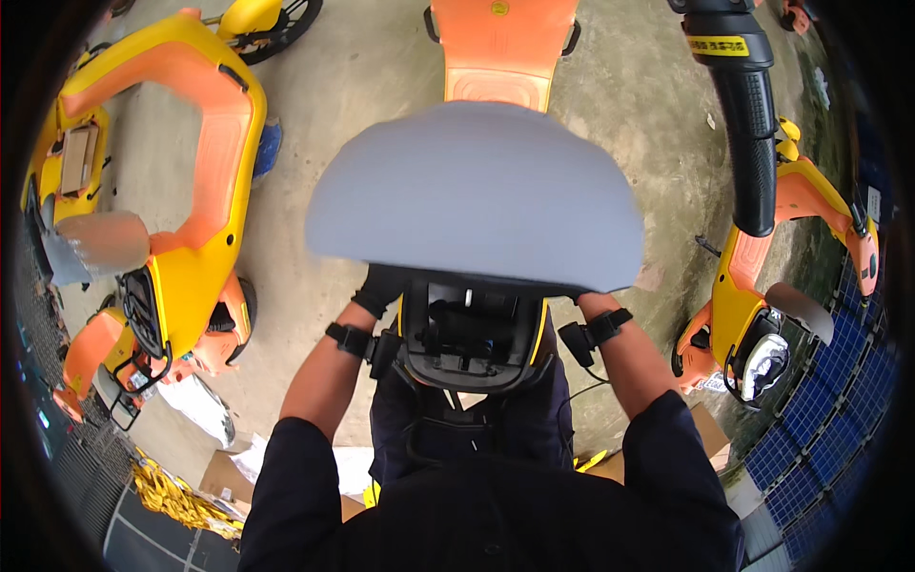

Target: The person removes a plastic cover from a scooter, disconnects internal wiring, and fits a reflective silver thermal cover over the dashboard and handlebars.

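Spreading wide before the person, just beyond an open black compartment (pixel 467 329), the grey seat (pixel 477 195) shows a smooth, plain, matte face, rounded at its far edge, with a dark strip along the near one. The black-gloved left hand (pixel 381 288) and the right hand (pixel 578 298) reach beneath its two sides; their fingers are hidden, so I cannot tell their grip.

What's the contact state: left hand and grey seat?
Cannot tell: in the head view, the grey seat hides the fingers of the left hand.
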`<state>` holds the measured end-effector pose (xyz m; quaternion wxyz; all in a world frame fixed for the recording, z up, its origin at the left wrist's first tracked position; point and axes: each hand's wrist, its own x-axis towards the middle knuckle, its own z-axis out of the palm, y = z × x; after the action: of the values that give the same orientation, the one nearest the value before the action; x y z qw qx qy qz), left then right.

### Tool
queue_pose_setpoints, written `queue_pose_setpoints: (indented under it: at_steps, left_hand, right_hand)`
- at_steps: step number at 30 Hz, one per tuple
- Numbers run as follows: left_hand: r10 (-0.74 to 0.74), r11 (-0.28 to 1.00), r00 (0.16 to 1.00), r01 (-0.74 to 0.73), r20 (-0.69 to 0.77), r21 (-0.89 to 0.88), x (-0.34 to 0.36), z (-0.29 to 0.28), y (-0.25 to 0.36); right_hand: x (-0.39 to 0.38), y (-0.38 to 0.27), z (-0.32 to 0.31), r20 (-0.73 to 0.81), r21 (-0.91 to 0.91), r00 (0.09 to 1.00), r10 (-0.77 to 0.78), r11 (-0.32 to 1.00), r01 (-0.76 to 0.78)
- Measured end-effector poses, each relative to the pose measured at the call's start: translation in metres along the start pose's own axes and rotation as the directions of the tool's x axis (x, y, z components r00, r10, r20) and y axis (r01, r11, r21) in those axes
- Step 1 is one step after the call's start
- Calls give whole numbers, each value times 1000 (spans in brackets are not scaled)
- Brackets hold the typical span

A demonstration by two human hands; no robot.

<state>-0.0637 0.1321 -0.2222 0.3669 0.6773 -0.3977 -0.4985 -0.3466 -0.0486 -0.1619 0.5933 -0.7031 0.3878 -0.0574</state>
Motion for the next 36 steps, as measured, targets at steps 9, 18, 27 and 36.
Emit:
queue_pose_setpoints:
  at_steps: [9, 18, 27, 36]
  left_hand:
    - [247, 942, 962, -212, -113, 260, -11, 3, 42]
    - [-26, 1000, 946, 24, -323, -8, 27, 28, 41]
    - [-127, 991, 935, 133, -333, -5, 53, 29, 42]
    - [-119, 992, 934, 130, -338, 10, 78, 47, 68]
  right_hand:
    - [-14, 11, 22, 39, 43, 999, -9, 999, 8]
    - [6, 16, 43, -91, -102, 996, 15, 994, -24]
    - [27, -9, 43, 91, 686, 829, 552, 568, -454]
    - [37, 89, 67, -375, -189, 889, 262, 917, -350]
